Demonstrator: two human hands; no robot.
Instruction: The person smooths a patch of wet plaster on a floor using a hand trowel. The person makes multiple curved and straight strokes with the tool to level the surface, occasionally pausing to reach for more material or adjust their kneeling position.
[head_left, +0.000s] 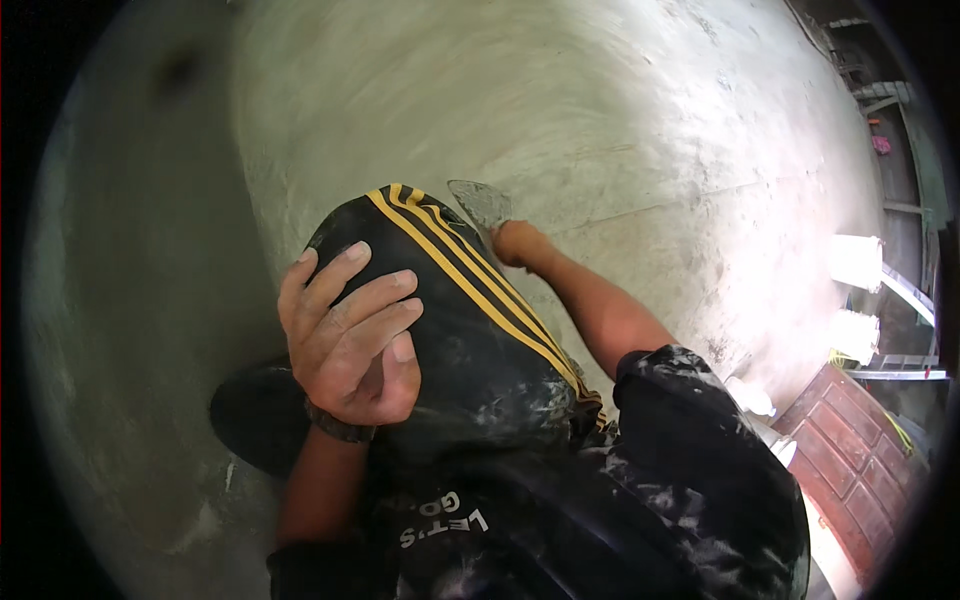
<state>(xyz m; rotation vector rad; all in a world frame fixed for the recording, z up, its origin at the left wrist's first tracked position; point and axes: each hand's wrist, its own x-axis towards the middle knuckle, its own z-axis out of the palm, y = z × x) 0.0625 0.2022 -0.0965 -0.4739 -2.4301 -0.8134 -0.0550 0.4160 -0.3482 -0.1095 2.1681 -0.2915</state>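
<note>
My left hand (350,335) is raised at the near side of my bent knee in dark trousers (470,370) with yellow side stripes; its fingers are bent but apart, holding nothing. Just beyond the knee, my right hand (517,243) is closed on a flat metal trowel (478,200) with a grey-smeared blade, low over the pale grey cement floor (620,200). The trowel's handle is mostly hidden in my fingers. My black shirt has white dusty smears.
A darker grey band (160,300) runs along the left. At the right stand white buckets (856,262), with metal lengths (905,292) beside them. A dusty reddish-brown panelled board (850,450) lies at the lower right. A small pink object (881,144) sits farther back.
</note>
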